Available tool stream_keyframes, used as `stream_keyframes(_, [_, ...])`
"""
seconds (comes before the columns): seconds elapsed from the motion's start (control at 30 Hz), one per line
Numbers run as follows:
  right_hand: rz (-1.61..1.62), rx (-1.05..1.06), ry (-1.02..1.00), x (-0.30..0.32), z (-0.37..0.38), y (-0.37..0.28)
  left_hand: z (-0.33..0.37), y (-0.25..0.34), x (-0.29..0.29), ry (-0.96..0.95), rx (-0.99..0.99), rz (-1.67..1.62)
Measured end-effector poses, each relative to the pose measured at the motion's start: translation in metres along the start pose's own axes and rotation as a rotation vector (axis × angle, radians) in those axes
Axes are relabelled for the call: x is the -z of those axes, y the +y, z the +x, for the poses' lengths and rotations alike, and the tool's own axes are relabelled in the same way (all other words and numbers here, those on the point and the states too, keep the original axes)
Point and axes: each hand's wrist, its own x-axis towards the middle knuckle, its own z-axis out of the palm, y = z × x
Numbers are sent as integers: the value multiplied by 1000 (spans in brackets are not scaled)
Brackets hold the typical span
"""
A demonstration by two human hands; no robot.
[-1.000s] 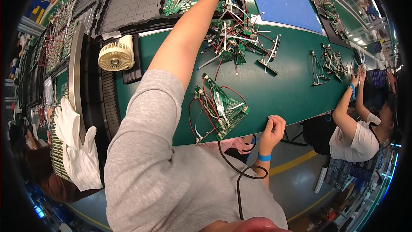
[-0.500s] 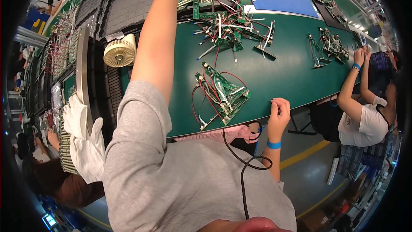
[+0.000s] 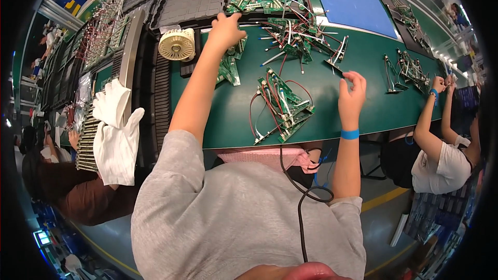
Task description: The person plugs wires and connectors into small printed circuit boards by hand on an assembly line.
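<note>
My left hand [image 3: 226,31] is over the near edge of the black tray [image 3: 189,2], fingers spread and nothing visible in them. Green circuit boards [image 3: 228,70] lie beside and partly under its wrist. More boards [image 3: 275,1] rest in the tray's right compartment. My right hand [image 3: 353,96], with a blue wristband, is raised above the table with loosely curled fingers, thumb apart; I see nothing in it. Its fingertips are near a board with a white cable [image 3: 337,57]. Between my hands lies a cluster of boards with red and black wires [image 3: 282,105].
A tangled heap of wired boards [image 3: 295,41] lies on the green table [image 3: 231,124], with a blue mat [image 3: 353,0] beyond. A cream fan [image 3: 177,44] and white gloves [image 3: 116,145] are at left. Another person [image 3: 441,150] works at right, near more wired boards [image 3: 410,67].
My left hand has come back from the far boards to the tray's near edge. My right hand has moved forward over the table. The view has shifted, showing boards that my left arm covered.
</note>
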Motion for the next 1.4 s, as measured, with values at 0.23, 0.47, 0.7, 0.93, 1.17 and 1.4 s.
stream_keyframes(0.23, [-615, 25, -200, -38, 29, 14, 119, 18, -57, 421, -217, 46])
stream_keyframes(0.47, [-558, 140, -196, -43, 42, 40, 198, -47, -87, -346, 96, 225])
stream_keyframes(0.7, [-170, 46, -48, -15, 32, 37, 155, 5, -45, -311, 40, 91])
stream_keyframes(0.93, [-218, -105, -176, 0, 21, 26, 137, -1, -40, -33, -126, 86])
stream_keyframes(1.17, [-368, -20, -66, -23, 26, 39, 108, -4, -15, 77, -289, 52])
stream_keyframes(1.4, [-275, -189, -150, -13, 29, 38, 11, 2, 12, -186, -141, 52])
